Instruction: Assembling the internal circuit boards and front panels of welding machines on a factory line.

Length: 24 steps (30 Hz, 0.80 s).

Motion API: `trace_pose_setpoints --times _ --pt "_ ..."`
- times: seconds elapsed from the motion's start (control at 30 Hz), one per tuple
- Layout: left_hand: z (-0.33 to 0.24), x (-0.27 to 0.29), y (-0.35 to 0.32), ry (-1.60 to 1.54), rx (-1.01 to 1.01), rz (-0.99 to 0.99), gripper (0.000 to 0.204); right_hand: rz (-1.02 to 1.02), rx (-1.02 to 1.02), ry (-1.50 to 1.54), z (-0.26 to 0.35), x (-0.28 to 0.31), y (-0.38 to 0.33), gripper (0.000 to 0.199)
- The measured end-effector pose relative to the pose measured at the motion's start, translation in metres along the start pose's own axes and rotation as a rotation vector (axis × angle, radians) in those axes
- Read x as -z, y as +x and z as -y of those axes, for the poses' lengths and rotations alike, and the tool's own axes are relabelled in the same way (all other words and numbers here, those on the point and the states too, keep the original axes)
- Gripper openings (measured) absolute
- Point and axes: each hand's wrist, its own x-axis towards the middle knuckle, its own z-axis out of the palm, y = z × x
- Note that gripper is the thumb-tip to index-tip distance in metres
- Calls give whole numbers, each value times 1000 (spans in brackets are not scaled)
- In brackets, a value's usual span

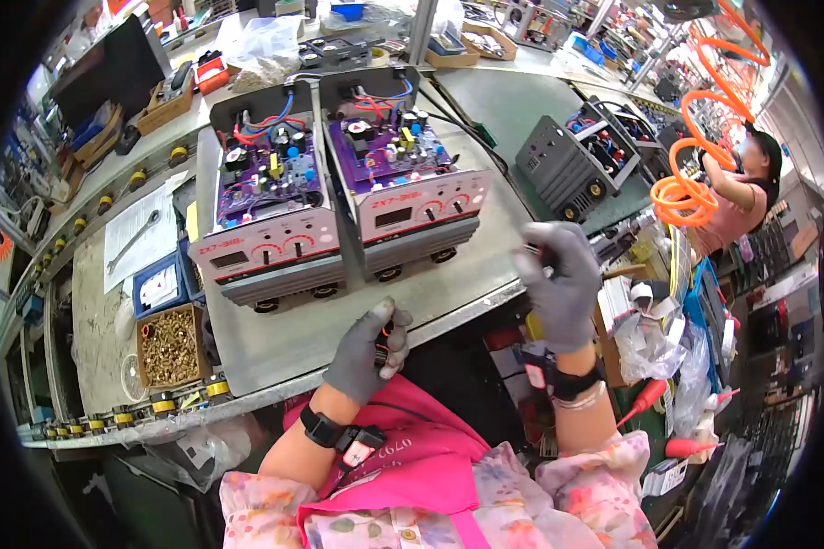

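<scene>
Two open welding machines (270,215) (407,188) stand side by side on a metal-topped bench (293,357). Purple circuit boards and red and blue wires show inside them; the white front panels face me. My left hand (362,359), in a grey glove, is closed around small black parts (384,344) just in front of the machines, near the bench edge. My right hand (563,284), also gloved, is raised right of the machines, its fingers curled together. Something small and dark shows at its fingertips, but its kind is unclear.
A carton of brass-coloured fittings (170,348), a blue tray (158,285) and a wrench (134,240) lie at the left. Another machine (572,169) sits at the back right. Orange coiled air hose (685,188) hangs near a co-worker (742,197) at the right.
</scene>
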Motion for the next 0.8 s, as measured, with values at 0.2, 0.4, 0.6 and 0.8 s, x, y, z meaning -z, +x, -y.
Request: trace_pose_setpoints --times 0.2,0.4,0.6,0.8 --pt "-2 21 1 -119 -51 75 35 64 192 40 -4 -41 26 24" --pt "-5 35 8 -354 -2 233 37 56 204 -40 -15 -48 30 24" --pt "-6 37 6 -180 -57 266 41 69 166 -44 -15 -56 31 26" --pt "-5 32 4 -198 -59 183 39 85 250 -111 -21 -59 31 29"
